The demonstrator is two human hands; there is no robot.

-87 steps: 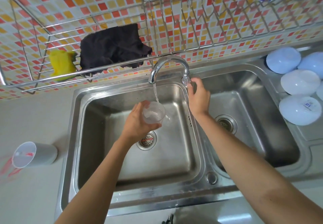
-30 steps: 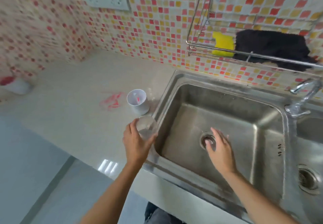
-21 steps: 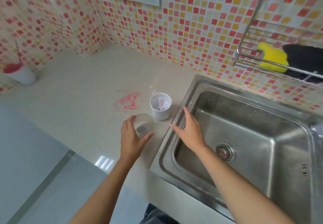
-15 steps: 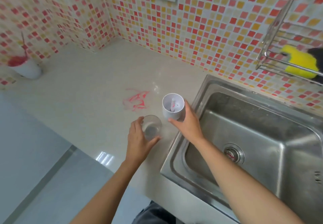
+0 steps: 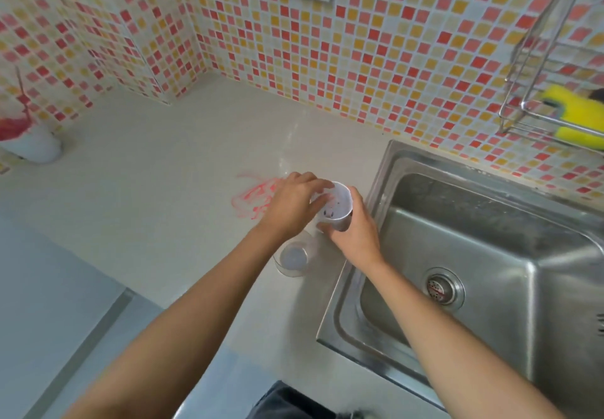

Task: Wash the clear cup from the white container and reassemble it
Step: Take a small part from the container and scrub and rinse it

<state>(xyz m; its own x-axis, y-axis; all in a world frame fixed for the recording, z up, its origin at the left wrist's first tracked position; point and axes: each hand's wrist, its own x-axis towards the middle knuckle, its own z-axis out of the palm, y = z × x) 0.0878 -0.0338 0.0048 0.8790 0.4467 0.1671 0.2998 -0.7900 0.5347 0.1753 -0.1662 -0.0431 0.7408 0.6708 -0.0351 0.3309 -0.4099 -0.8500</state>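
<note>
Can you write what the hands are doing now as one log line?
right hand grips white container | left hand fingers at its rim | clear cup stands on counter, unheld

Bright even daylight; soft shadows; edges warped, slightly blurred.

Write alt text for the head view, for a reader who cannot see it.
A right hand grips a white container beside a steel sink while the left hand reaches into its mouth. A clear cup stands on the pale counter just in front.

text: none legible | labels: none | numbers: none
</note>
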